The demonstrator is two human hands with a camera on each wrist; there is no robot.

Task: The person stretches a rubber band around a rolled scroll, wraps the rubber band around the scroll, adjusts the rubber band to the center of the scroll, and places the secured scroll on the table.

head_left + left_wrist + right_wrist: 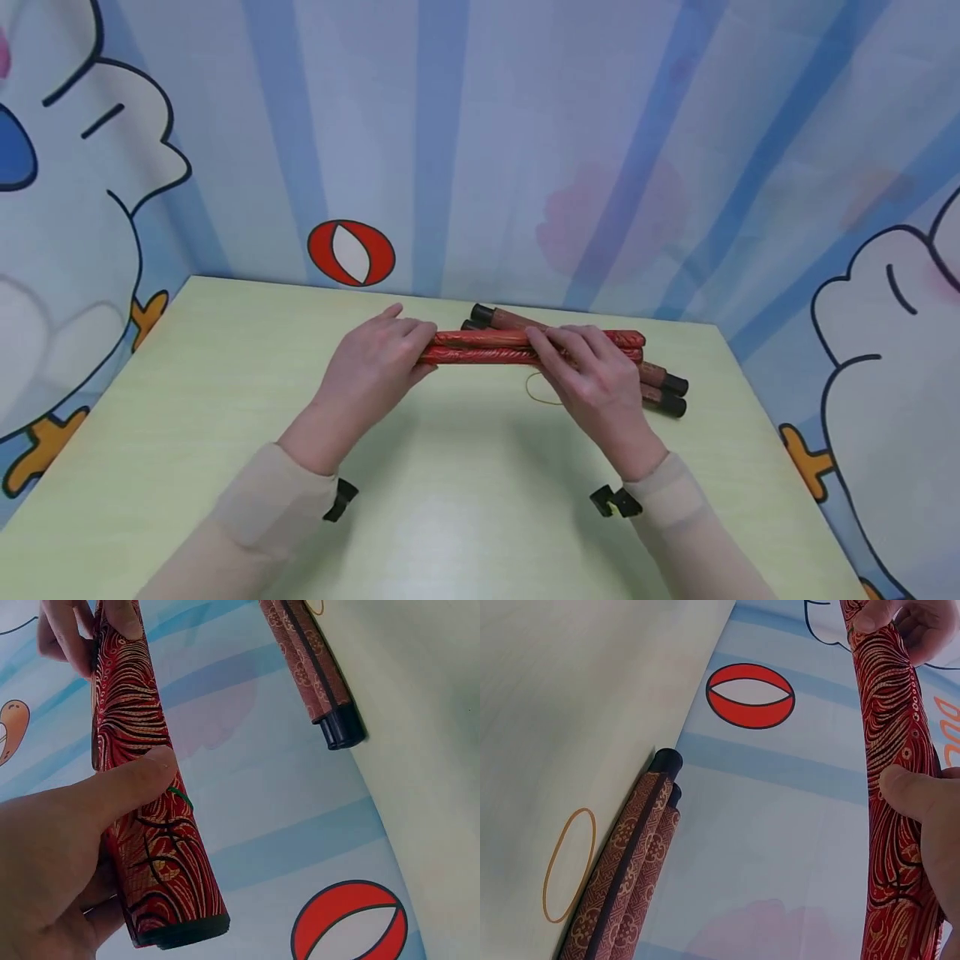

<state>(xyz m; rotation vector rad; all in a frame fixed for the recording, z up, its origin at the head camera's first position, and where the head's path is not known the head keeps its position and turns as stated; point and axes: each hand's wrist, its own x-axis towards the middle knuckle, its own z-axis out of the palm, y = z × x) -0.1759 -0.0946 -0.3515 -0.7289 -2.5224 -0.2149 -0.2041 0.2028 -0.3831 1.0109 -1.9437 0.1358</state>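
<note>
Both hands hold a pair of red rods (482, 338) side by side, level above the back of the table. They are wrapped in red cloth with gold and black swirls, and a dark end cap shows in the left wrist view. My left hand (377, 352) grips the left end, its thumb (150, 771) laid along the cloth. Toward the other end, my right hand (600, 379) holds the rods, with its thumb (904, 787) pressed on the near face. Behind and below lie brown patterned rods (654, 373) with black ends, partly hidden by the red pair and my right hand.
A thin yellow loop, like a rubber band (546, 889), lies on the pale table (247, 358) in front of the brown rods. A printed blue-striped backdrop (487, 167) rises along the table's back edge and both sides.
</note>
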